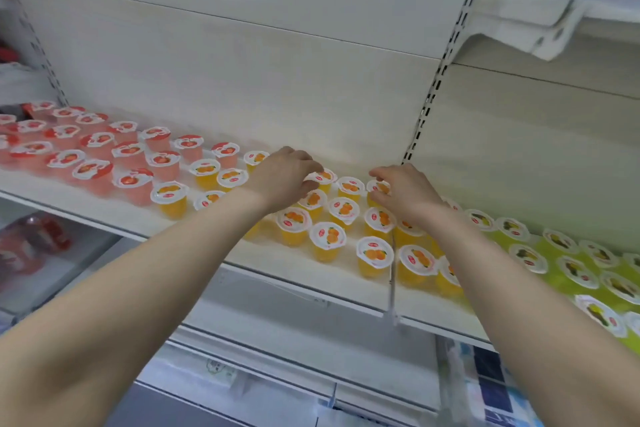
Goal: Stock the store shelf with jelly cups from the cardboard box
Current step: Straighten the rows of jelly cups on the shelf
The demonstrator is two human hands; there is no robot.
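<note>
Clear plastic jelly cups of orange jelly with white foil lids [327, 236] stand mid-way along the white store shelf [284, 263] | red-jelly cups [93, 170] left, green-jelly cups [530, 258] right, thin wire divider [393, 274] near right | at least fifteen orange cups, others hidden by arms | left hand [282, 177] and right hand [407, 192] each curl round a far-row orange cup.

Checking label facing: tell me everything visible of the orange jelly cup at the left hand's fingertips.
The orange jelly cup is a clear plastic tub of yellow-orange jelly under a white lid printed with oranges. It stands upright near the back of the shelf among like cups. The left hand curls its fingers over the lid's left edge.
</note>
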